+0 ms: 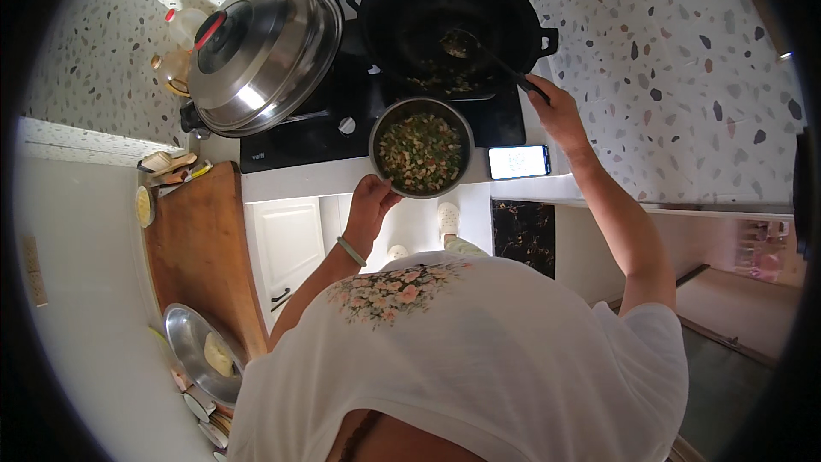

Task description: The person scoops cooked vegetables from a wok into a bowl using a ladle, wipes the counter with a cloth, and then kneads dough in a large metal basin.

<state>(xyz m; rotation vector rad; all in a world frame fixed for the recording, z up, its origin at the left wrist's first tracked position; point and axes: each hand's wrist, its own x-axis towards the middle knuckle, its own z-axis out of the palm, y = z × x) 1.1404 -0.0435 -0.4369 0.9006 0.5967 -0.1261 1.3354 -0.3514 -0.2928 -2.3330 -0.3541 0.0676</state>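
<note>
My left hand (pixel 372 205) grips the near rim of a metal bowl (pixel 373 141), which holds a chopped mix of green, pale and reddish pieces (pixel 421 153). Beyond the bowl a black two-handled wok (pixel 410 6) sits on the hob. My right hand (pixel 557 112) is closed on the black handle of a ladle or spatula (pixel 503 68), whose head is down in the wok with some of the chopped mix on it. More bits of the mix lie on the wok's near inner side.
A lidded steel pot (pixel 269 58) stands on the left of the black hob (pixel 288 151). A lit phone (pixel 519 162) lies at the counter's edge. On the wooden board (pixel 199 237) at left are knives and a steel bowl (pixel 192 346) with dough. Bottles (pixel 186 25) stand behind the pot.
</note>
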